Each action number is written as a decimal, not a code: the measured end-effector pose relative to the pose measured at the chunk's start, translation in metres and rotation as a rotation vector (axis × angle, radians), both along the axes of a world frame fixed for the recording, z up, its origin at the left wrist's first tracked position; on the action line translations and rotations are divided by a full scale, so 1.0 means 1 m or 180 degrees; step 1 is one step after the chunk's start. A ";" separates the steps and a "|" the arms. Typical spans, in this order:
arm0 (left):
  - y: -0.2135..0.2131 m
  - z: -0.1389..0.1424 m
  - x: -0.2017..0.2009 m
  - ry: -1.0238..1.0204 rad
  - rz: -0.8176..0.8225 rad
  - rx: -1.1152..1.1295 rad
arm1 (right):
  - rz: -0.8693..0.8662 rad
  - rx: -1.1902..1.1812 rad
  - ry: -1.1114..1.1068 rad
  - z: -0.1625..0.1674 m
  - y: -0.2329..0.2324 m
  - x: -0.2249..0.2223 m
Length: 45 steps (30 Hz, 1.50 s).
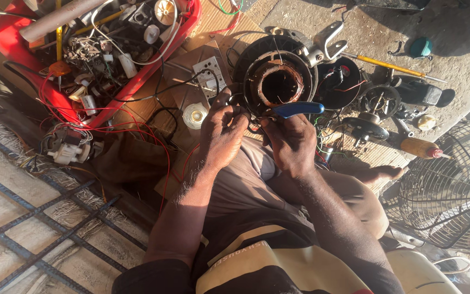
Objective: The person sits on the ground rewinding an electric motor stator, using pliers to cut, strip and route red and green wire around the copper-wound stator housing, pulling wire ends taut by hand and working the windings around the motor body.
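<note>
On the floor by the person's knees lies a fan motor, round and black, with its cover off and the brown wire coils showing. A wire fan cage rests apart on the right, and a red tub of loose parts sits on the left. So the fan looks taken apart, not put back. The right hand is closed around blue-handled pliers. The left hand pinches thin wires at the motor's edge.

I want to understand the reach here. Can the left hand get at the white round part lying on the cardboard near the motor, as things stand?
Probably yes. The white round part lies just beside the left hand, with nothing over it; only thin wires cross nearby. The hand is busy at the motor, though.
</note>
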<state>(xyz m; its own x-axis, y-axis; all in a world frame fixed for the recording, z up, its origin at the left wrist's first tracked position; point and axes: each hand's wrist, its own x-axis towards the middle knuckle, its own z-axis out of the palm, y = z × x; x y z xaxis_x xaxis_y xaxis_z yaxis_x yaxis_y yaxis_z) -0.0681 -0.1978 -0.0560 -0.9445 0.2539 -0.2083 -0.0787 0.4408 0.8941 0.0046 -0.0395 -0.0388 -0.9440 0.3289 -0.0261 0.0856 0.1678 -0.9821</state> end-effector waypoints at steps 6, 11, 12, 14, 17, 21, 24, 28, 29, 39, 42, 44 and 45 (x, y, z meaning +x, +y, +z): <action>0.000 -0.003 0.002 0.0021 -0.0173 0.0211 | 0.0081 -0.1040 -0.0336 0.000 0.009 0.002; 0.002 -0.008 0.001 0.0049 -0.0100 0.0206 | -0.0130 -0.1703 0.0058 0.000 0.002 0.003; 0.001 -0.009 0.001 -0.0028 -0.0091 0.0185 | -0.0108 -0.1633 0.0027 -0.001 0.001 0.003; 0.001 -0.010 0.001 0.0005 -0.0142 0.0145 | -0.0066 -0.1455 0.0007 -0.004 0.001 0.003; -0.001 -0.009 0.001 0.0069 -0.0214 0.0123 | -0.0035 -0.1301 0.0053 -0.007 0.000 0.003; -0.002 -0.007 0.002 0.0174 -0.0280 0.0079 | -0.0054 -0.1248 0.0159 -0.010 -0.003 0.003; 0.000 -0.005 0.001 0.0303 -0.0292 0.0101 | -0.0069 -0.0825 -0.0085 -0.009 -0.002 0.003; 0.001 0.000 0.001 0.0291 -0.0192 0.0084 | 0.0057 -0.1140 -0.0082 -0.005 0.002 0.001; 0.002 0.002 0.000 0.0230 -0.0153 0.0153 | 0.0057 -0.0980 -0.0069 -0.004 0.002 0.000; 0.005 0.003 -0.001 -0.0385 0.0087 0.0659 | -0.0044 -0.0460 -0.0205 0.006 -0.003 -0.001; 0.005 0.001 -0.001 -0.0384 0.0088 0.0535 | 0.0020 -0.0371 -0.0269 0.004 0.003 -0.001; 0.004 0.000 0.000 -0.0314 0.0074 0.0335 | 0.0013 -0.0464 -0.0295 0.002 0.005 -0.001; 0.004 -0.001 0.000 -0.0231 0.0061 0.0246 | 0.0003 -0.0478 -0.0360 0.001 0.005 -0.001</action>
<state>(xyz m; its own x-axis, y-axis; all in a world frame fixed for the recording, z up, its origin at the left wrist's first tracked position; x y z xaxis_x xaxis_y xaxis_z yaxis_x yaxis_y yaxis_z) -0.0683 -0.1941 -0.0566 -0.9325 0.2540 -0.2568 -0.1522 0.3684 0.9171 0.0032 -0.0345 -0.0381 -0.9326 0.3125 -0.1808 0.1969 0.0203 -0.9802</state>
